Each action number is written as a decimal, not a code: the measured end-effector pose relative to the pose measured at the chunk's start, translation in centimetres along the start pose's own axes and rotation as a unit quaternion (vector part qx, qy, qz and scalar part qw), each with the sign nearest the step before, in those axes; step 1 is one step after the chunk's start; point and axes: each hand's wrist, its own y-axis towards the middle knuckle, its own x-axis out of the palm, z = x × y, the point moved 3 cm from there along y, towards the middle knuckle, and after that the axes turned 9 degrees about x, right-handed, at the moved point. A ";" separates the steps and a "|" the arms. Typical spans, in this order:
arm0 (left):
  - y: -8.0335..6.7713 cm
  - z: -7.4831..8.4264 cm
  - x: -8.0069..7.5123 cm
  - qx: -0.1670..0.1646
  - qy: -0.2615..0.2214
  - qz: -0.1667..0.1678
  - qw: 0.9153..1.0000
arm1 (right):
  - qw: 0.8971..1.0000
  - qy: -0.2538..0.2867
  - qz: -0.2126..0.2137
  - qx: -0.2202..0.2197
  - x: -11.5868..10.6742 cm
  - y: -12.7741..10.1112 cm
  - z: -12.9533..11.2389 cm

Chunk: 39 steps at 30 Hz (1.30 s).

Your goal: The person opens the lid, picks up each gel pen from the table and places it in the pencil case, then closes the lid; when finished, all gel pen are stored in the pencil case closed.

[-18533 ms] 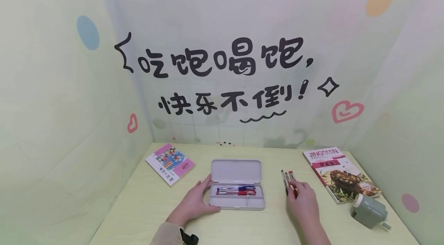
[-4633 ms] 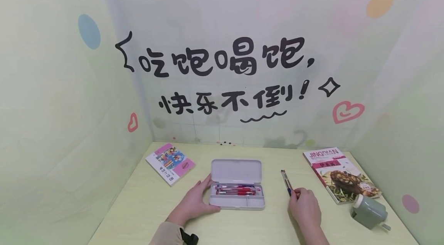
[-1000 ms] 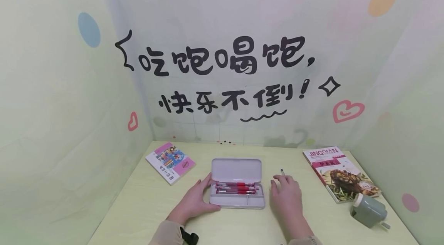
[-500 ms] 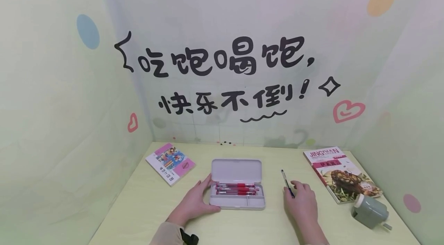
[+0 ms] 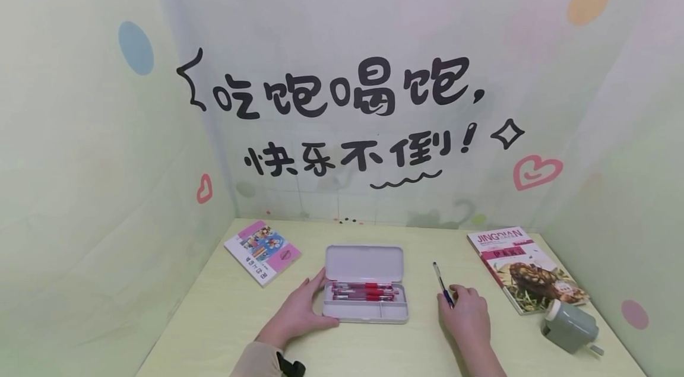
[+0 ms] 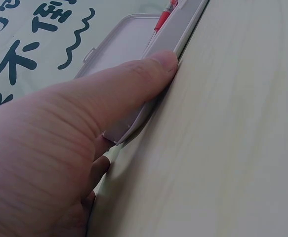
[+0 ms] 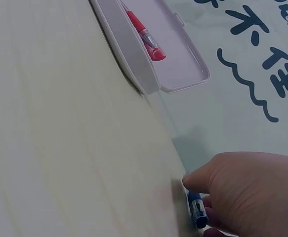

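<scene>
An opened pale lilac pencil case point(image 5: 352, 311) lies on the table, its lid tilted back. Several red pens point(image 5: 369, 292) fill its long rear compartment, while the front compartments hold none. My left hand point(image 5: 300, 309) grips the case at its left end; in the left wrist view the thumb presses the front wall and the other fingers go behind the end. To the right of the case, my right hand point(image 5: 466, 313) pinches a blue pen point(image 7: 197, 210) between thumb and fingers. The pen's clear front end points toward the back wall, low over the table.
A pink-and-blue booklet point(image 5: 263, 253) lies at the back left. At the right are a magazine point(image 5: 526, 270) and a grey-green pencil sharpener point(image 5: 570, 326) with a crank. Printed cloth walls point(image 5: 342, 205) enclose the table's back and sides.
Several pens were in my right hand earlier; red ones have since joined those in the case. Within the last second that hand moved right and closed on the blue pen. The left stayed put.
</scene>
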 end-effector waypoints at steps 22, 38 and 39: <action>-0.1 -0.1 0.0 0.000 -0.001 -0.001 1.000 | 1.000 -0.015 -0.005 -0.011 0.2 0.1 0.3; 0.0 0.0 0.0 0.009 0.007 -0.002 1.000 | 0.998 0.047 0.032 -0.024 0.1 -0.8 -1.4; 0.0 -0.1 0.0 0.009 0.008 -0.001 1.000 | 0.998 0.054 0.035 -0.029 0.0 -0.9 -1.7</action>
